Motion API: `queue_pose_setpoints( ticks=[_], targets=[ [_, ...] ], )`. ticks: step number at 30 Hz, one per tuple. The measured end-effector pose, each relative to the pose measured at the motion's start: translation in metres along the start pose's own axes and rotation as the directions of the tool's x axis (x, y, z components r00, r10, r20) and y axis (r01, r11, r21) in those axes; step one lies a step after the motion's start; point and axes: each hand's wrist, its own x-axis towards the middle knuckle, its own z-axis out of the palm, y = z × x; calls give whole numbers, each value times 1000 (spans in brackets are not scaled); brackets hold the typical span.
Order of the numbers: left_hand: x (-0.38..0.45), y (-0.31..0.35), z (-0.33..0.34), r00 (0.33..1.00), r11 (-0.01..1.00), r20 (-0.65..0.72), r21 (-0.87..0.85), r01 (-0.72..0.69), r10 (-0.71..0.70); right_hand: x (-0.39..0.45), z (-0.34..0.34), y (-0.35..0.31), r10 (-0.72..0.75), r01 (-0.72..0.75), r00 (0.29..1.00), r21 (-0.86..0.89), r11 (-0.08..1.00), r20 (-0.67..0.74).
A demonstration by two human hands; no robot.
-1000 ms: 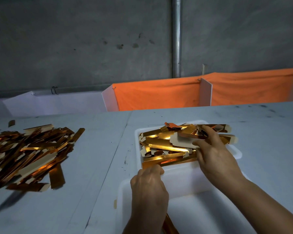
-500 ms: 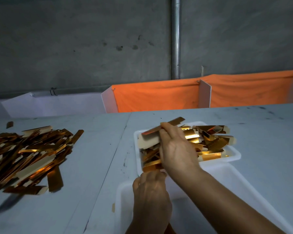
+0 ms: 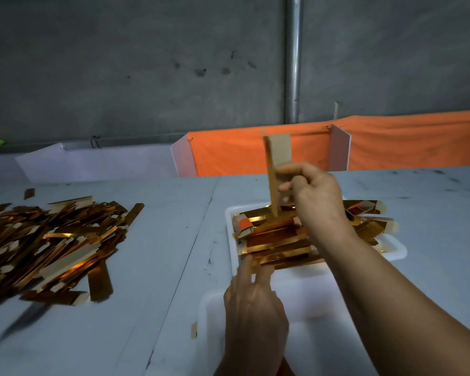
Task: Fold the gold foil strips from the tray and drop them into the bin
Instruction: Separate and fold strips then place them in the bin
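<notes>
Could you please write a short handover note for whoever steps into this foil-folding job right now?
Right hand: pinches one foil strip, held upright above the tray, pale back facing the camera; no fold in it shows yet.
Left hand: fingers extended, over the bin's far edge near the tray; holds nothing that shows.
Tray: piled with gold strips.
Bin: white, directly in front of the tray; the visible part holds no strips.
Large loose pile of strips lies on the table to the left.
Left to do: fold the held strip, drop it in, then repeat.

One gold strip (image 3: 276,169) upright above tray (image 3: 229,234) of piled strips (image 3: 280,240); white bin (image 3: 318,335) at 6 o'clock.
</notes>
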Motion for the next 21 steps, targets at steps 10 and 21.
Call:
queue_pose_setpoints(
  ticks=[10, 21],
  targets=[
    [-3, -2, 2, 996, 997, 65, -33, 67, -65, -24, -6, 18, 409, -554, 780, 220, 803, 474],
    [0, -8, 5, 980, 982, -89, -72, 173, -179, -28, -26, 38, 446, -533, 799, 130, 836, 404]
  ],
)
